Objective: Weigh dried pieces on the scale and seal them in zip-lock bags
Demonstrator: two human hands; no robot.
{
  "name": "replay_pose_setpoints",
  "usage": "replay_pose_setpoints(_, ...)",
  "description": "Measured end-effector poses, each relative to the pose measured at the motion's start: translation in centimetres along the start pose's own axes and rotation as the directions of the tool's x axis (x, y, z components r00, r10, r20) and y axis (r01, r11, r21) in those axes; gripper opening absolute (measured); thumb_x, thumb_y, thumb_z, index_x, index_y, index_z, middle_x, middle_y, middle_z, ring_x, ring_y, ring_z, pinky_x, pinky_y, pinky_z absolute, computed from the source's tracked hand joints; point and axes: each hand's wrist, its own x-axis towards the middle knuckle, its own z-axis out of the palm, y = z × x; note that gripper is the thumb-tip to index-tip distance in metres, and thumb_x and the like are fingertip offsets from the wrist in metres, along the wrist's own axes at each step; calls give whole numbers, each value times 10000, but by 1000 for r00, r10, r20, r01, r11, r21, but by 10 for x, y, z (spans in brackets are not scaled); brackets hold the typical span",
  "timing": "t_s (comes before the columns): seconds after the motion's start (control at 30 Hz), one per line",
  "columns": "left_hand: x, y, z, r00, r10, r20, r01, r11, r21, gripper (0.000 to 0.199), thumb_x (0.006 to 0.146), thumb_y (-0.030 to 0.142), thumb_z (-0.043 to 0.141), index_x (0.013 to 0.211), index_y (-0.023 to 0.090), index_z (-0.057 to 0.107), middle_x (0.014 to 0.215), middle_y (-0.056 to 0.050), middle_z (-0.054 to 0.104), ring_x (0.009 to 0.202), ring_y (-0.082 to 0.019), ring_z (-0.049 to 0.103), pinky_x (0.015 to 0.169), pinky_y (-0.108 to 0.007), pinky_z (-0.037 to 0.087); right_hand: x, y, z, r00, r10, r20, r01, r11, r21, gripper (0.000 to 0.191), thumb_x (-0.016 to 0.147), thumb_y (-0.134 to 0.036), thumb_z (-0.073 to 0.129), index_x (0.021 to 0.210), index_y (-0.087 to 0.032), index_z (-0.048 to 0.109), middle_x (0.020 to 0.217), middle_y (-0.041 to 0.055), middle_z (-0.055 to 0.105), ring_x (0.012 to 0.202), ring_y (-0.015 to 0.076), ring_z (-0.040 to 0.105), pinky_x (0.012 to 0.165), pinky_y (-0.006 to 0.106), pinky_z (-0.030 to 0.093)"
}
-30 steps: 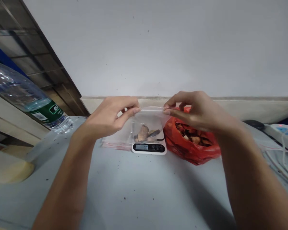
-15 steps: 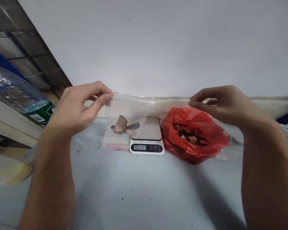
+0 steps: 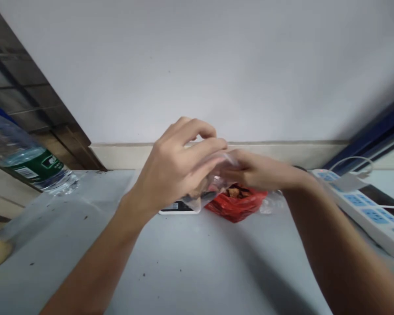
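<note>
My left hand (image 3: 180,168) is closed on a clear zip-lock bag (image 3: 213,181), thumb and fingers at its upper edge. Brownish dried pieces (image 3: 197,189) show blurred through the plastic. My right hand (image 3: 254,168) has its fingers drawn together at the bag's right edge, partly covered by the plastic. Behind and below the hands stands an open red plastic bag (image 3: 236,210) with more dried brown pieces (image 3: 238,191) inside. A white kitchen scale (image 3: 179,211) lies under the zip-lock bag, mostly hidden; its display cannot be read.
A white power strip (image 3: 364,210) with blue sockets lies at the right, a cable beside it. At the left is a water bottle (image 3: 29,162) with a green label. A white wall (image 3: 197,78) rises behind the grey tabletop (image 3: 170,280).
My left hand has carried the zip-lock bag to the right, in front of the scale and red bag. My right hand has moved left and met it. The view has shifted to the right.
</note>
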Motion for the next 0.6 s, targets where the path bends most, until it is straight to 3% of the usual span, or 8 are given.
replay_pose_setpoints(0.07, 1, 11, 11, 998, -10, -59, 8, 999, -37, 124, 1015, 155, 606, 993, 215, 712, 972, -39, 721, 874, -167, 658, 805, -327, 569, -29, 9, -12, 982, 109, -155, -99, 992, 77, 396, 962, -386, 501, 1232, -216, 736, 1098, 62, 806, 999, 253, 743, 899, 407, 600)
replay_pose_setpoints(0.13, -1, 18, 22, 1000, -24, 8, 25, 990, -142, 144, 1025, 143, 579, 1032, 209, 707, 981, -35, 729, 897, -162, 669, 826, -312, 574, -60, 17, -24, 898, 172, -405, -169, 985, 44, 472, 979, -415, 493, 1394, -263, 657, 1184, 54, 790, 1137, 272, 717, 1005, 454, 569)
replay_pose_setpoints(0.2, -7, 23, 34, 977, -26, 213, 78, 968, -238, 151, 1039, 172, 566, 1068, 194, 712, 1008, -39, 739, 939, -169, 684, 858, -308, 569, -87, 29, -31, 752, 177, -635, -292, 953, -80, 508, 1014, -398, 434, 1482, -278, 590, 1202, 63, 783, 1197, 282, 699, 1065, 508, 534)
replay_pose_setpoints(0.27, -12, 25, 46, 893, -33, 449, 163, 954, -254, 158, 1048, 231, 575, 1062, 190, 727, 1028, -41, 745, 944, -184, 691, 865, -317, 556, -109, 48, -30, 653, 148, -743, -445, 868, -219, 526, 1026, -333, 388, 1519, -266, 559, 1310, 88, 746, 1279, 297, 661, 1112, 552, 496)
replay_pose_setpoints(0.33, -17, 26, 56, 772, -52, 633, 251, 940, -230, 171, 1046, 300, 603, 1046, 196, 739, 1049, -39, 749, 959, -202, 691, 861, -331, 541, -124, 73, -21, 717, 120, -686, -502, 773, -389, 566, 978, -235, 397, 1515, -248, 573, 1531, 112, 600, 1440, 323, 528, 1196, 583, 406)
replay_pose_setpoints(0.43, -22, 26, 64, 628, -59, 776, 344, 916, -209, 216, 1012, 390, 669, 1061, 191, 739, 1074, -42, 757, 1031, -236, 674, 885, -352, 526, -136, 109, -4, 855, 299, -424, -492, 725, -482, 549, 948, -319, 482, 1473, -245, 622, 1621, 134, 492, 1522, 387, 403, 1200, 653, 370)
replay_pose_setpoints(0.53, -25, 24, 64, 604, -48, 795, 360, 907, -218, 249, 1004, 416, 678, 1100, 194, 736, 1113, -44, 762, 1107, -249, 649, 961, -368, 505, -137, 119, 3, 855, 400, -330, -514, 737, -439, 689, 918, -592, 554, 1517, -252, 579, 1680, 133, 390, 1559, 409, 300, 1211, 647, 349)
replay_pose_setpoints(0.6, -28, 21, 62, 627, -54, 777, 358, 906, -226, 273, 1020, 423, 652, 1178, 212, 723, 1176, -44, 757, 1184, -252, 619, 1025, -373, 482, -130, 108, 1, 860, 331, -387, -482, 774, -409, 688, 909, -670, 529, 1485, -301, 608, 1645, 98, 462, 1550, 398, 336, 1208, 640, 357)
